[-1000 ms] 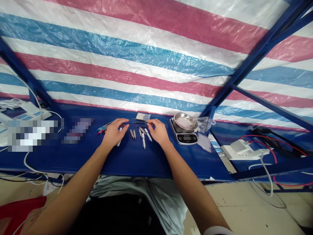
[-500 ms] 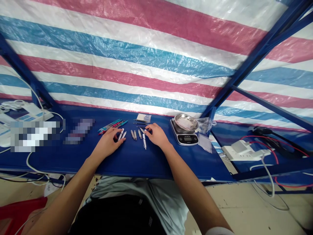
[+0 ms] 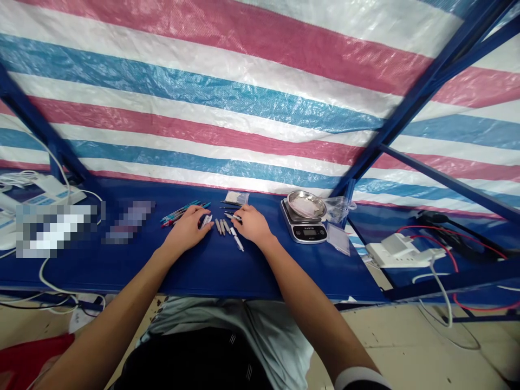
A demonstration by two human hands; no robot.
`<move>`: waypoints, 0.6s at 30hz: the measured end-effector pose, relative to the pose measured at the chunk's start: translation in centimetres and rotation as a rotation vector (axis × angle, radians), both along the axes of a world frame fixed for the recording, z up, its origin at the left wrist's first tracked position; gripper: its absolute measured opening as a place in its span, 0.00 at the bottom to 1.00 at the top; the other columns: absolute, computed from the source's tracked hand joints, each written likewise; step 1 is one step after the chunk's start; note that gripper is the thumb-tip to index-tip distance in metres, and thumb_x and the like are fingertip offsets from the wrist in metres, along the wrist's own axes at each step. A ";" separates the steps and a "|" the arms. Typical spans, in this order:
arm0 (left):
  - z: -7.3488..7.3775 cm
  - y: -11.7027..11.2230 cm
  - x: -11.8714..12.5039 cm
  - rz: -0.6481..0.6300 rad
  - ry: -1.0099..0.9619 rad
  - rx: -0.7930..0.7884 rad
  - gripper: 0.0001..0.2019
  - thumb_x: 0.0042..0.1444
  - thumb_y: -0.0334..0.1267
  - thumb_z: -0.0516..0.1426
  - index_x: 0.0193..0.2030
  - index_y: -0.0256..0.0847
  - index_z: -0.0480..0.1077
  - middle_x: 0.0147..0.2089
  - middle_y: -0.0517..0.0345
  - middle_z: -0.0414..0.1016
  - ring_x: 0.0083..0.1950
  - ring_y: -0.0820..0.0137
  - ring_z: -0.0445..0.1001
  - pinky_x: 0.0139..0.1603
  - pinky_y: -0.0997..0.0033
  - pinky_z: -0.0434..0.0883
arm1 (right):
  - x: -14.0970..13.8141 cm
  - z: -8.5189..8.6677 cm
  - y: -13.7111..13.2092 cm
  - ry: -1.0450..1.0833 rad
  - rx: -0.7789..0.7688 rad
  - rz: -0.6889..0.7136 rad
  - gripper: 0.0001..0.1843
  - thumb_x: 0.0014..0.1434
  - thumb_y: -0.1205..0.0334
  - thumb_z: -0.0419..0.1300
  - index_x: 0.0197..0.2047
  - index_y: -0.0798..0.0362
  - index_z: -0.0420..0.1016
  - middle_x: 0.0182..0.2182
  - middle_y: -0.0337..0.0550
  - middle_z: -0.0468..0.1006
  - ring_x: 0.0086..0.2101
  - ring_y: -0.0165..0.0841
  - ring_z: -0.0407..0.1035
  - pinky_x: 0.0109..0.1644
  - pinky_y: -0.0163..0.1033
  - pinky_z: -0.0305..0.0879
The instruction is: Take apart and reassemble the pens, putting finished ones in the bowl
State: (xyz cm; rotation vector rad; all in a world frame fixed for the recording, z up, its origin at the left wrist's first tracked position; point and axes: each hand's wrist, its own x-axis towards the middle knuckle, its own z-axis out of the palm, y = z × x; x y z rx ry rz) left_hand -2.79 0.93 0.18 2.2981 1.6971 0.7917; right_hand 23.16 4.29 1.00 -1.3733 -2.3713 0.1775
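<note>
My left hand (image 3: 187,230) rests on the blue table, fingers curled, its thumb and forefinger around white pen barrels (image 3: 207,220). Just right of it, several short grey pen grips (image 3: 221,226) lie side by side. My right hand (image 3: 252,223) is curled at their other side, with a slim grey pointed pen part (image 3: 233,217) at its fingers. A white pen barrel with a clip (image 3: 236,240) slants on the table against this hand. Its fingertips are partly hidden. Behind my left hand lies a bunch of blue and red pens (image 3: 179,214).
A small bag of white pieces (image 3: 236,197) and thin refills (image 3: 229,207) lie farther back. To the right stand a digital scale (image 3: 309,232) with a metal bowl (image 3: 306,203) and clear plastic bags (image 3: 338,238). Cables and a power strip (image 3: 400,252) are beyond the table's right edge.
My hands have come closer together, the left one moving right and the right one left. The grey grips lie closer together, and the clipped white barrel has tilted, its upper end swinging left.
</note>
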 end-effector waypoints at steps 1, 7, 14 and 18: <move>0.2 0.3 0.2 -0.003 -0.013 0.028 0.24 0.68 0.54 0.57 0.61 0.42 0.76 0.62 0.43 0.72 0.57 0.51 0.77 0.66 0.50 0.72 | -0.1 0.0 0.0 -0.032 0.034 0.008 0.15 0.74 0.54 0.58 0.50 0.51 0.85 0.50 0.54 0.80 0.53 0.46 0.72 0.56 0.46 0.68; 1.0 2.2 2.1 -0.052 -0.120 0.013 0.25 0.66 0.54 0.59 0.63 0.40 0.76 0.60 0.43 0.81 0.63 0.48 0.76 0.68 0.47 0.70 | 0.0 -0.1 0.1 0.057 0.097 0.044 0.15 0.75 0.57 0.57 0.52 0.50 0.86 0.47 0.53 0.81 0.52 0.46 0.71 0.59 0.48 0.67; 2.6 2.8 4.5 -0.162 -0.395 -0.077 0.20 0.67 0.54 0.60 0.57 0.46 0.81 0.51 0.53 0.87 0.48 0.56 0.85 0.52 0.59 0.78 | 0.5 -0.9 1.1 0.403 0.045 0.067 0.08 0.70 0.59 0.65 0.47 0.49 0.86 0.43 0.47 0.81 0.44 0.40 0.73 0.54 0.45 0.68; 2.5 2.6 4.7 -0.173 -0.450 -0.035 0.23 0.68 0.52 0.60 0.64 0.47 0.77 0.50 0.54 0.87 0.46 0.58 0.85 0.51 0.60 0.78 | 0.3 -0.9 1.3 0.488 -0.024 0.098 0.03 0.68 0.63 0.66 0.42 0.49 0.83 0.37 0.41 0.82 0.39 0.37 0.73 0.48 0.41 0.67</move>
